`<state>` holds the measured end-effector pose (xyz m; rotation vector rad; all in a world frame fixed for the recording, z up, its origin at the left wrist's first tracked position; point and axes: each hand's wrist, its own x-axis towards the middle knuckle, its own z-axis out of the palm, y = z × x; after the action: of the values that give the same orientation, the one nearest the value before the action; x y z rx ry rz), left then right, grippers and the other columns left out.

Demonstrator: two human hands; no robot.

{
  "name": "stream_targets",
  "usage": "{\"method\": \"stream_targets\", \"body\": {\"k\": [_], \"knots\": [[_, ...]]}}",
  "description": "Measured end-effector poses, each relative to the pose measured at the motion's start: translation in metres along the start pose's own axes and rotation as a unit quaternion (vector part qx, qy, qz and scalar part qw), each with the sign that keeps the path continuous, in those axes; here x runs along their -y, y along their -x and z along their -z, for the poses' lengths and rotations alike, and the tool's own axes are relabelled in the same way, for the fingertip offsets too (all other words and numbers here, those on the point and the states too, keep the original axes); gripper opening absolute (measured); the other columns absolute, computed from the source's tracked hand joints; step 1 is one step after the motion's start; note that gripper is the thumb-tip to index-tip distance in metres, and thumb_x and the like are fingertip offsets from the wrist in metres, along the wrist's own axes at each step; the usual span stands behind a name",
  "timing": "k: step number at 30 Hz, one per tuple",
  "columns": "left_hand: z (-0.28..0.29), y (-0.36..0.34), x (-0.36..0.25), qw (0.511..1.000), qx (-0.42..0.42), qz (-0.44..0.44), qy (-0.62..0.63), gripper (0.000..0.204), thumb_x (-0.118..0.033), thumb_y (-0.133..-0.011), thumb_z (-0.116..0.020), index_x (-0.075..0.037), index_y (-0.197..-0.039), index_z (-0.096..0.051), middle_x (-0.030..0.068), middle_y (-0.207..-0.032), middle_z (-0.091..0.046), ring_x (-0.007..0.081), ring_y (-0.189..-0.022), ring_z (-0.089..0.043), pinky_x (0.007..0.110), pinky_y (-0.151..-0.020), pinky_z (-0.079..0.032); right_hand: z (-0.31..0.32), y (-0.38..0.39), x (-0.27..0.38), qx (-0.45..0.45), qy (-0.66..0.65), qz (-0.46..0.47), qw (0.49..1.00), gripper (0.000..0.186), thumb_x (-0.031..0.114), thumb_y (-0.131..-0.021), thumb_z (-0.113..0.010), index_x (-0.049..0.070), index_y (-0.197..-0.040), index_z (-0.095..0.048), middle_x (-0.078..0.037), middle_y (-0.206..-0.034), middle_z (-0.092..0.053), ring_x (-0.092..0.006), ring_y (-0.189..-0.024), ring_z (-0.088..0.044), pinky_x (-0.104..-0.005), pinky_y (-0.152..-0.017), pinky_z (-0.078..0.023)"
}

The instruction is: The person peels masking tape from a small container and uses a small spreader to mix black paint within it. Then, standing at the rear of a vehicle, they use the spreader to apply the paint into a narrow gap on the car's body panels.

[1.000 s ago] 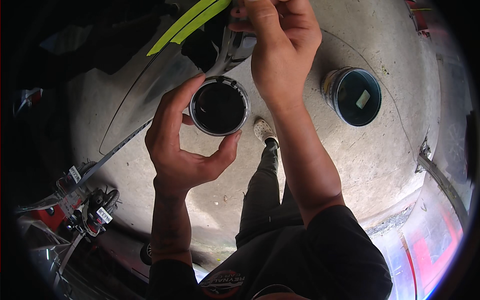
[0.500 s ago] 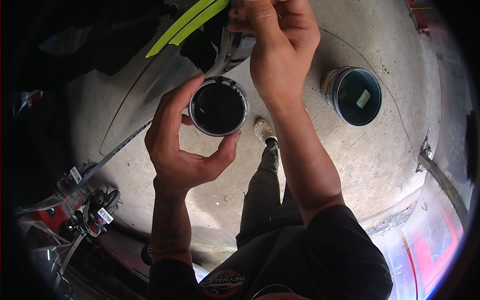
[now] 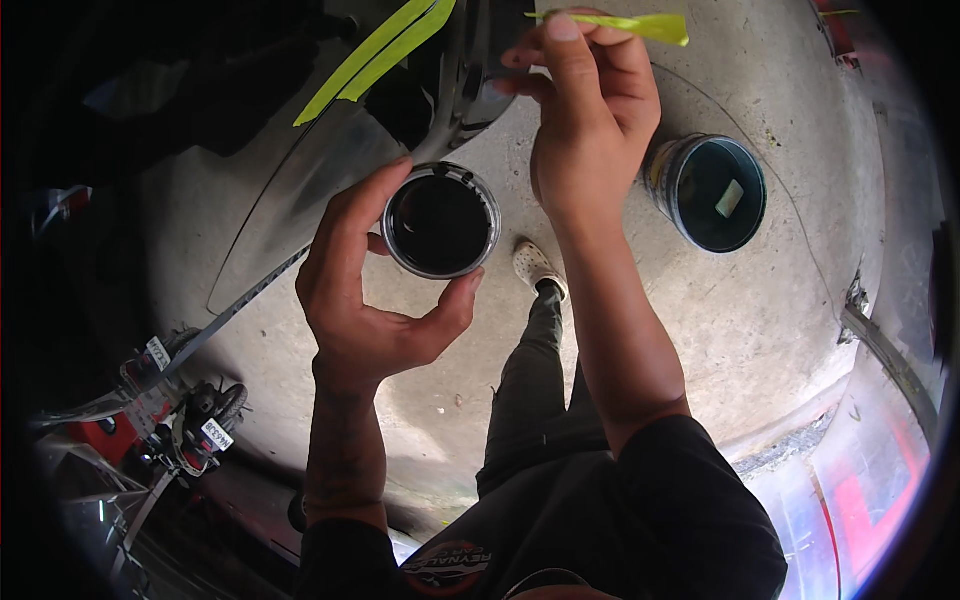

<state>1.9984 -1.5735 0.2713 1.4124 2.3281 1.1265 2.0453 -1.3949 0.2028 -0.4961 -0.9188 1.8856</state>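
My left hand (image 3: pixel 345 290) is curled round a small round metal-rimmed can (image 3: pixel 488 245), held level. Dark, nearly black liquid (image 3: pixel 437 225) fills it, and dark smears mark the inner rim. Up and to the right, my right hand (image 3: pixel 595 130) pinches a narrow strip of yellow-green tape (image 3: pixel 645 26) between thumb and fingers; its wider end points right. Dark specks show on those fingertips. Two more strips of yellow-green tape (image 3: pixel 375 60) lie along a glossy black car panel (image 3: pixel 465 90) at the upper left, beyond the can.
A bucket (image 3: pixel 720 235) of water with a pale block (image 3: pixel 729 198) in it stands on the concrete floor (image 3: pixel 700 340) to the right. Parked motorcycles (image 3: pixel 205 420) are at the lower left. My shoe (image 3: pixel 538 268) shows below my hands.
My right hand has moved right, away from the taped car panel, and the tape strip in its fingers has come into view. My left hand and the can have barely shifted.
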Motion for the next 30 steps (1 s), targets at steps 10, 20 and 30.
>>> {"method": "stream_targets", "body": {"k": [10,20,30], "knots": [[-0.011,-0.004,-0.001,0.999,-0.037,-0.02,0.025,0.076,-0.013,-0.06,-0.087,0.001,-0.129,-0.059,0.0143,-0.114,-0.067,0.0232,-0.095,-0.07,0.028,-0.07,-0.055,0.036,0.024,0.003,-0.029,0.036,0.006,0.999,0.01,0.013,-0.099,-0.064,0.004,-0.104,-0.06,-0.008,-0.089,-0.065,-0.0156,-0.077,-0.063,-0.0285,-0.066,-0.051],[-0.018,-0.014,-0.006,0.998,-0.033,-0.043,0.009,0.076,-0.013,-0.06,-0.087,0.003,-0.129,-0.058,0.0157,-0.114,-0.067,0.0238,-0.095,-0.07,0.029,-0.071,-0.055,0.101,0.04,0.012,-0.065,0.08,-0.058,0.993,0.012,0.014,-0.098,-0.066,0.003,-0.1,-0.061,-0.005,-0.093,-0.065,-0.0117,-0.077,-0.061,-0.0257,-0.069,-0.05],[-0.04,-0.037,-0.019,0.998,-0.028,-0.047,0.017,0.075,-0.012,-0.06,-0.087,0.004,-0.128,-0.058,0.0169,-0.118,-0.067,0.0241,-0.097,-0.07,0.029,-0.073,-0.054,0.167,0.029,0.027,-0.1,0.15,-0.084,0.98,0.012,0.014,-0.102,-0.06,0.004,-0.106,-0.062,-0.004,-0.085,-0.06,-0.0112,-0.075,-0.055,-0.0271,-0.069,-0.046]]}}
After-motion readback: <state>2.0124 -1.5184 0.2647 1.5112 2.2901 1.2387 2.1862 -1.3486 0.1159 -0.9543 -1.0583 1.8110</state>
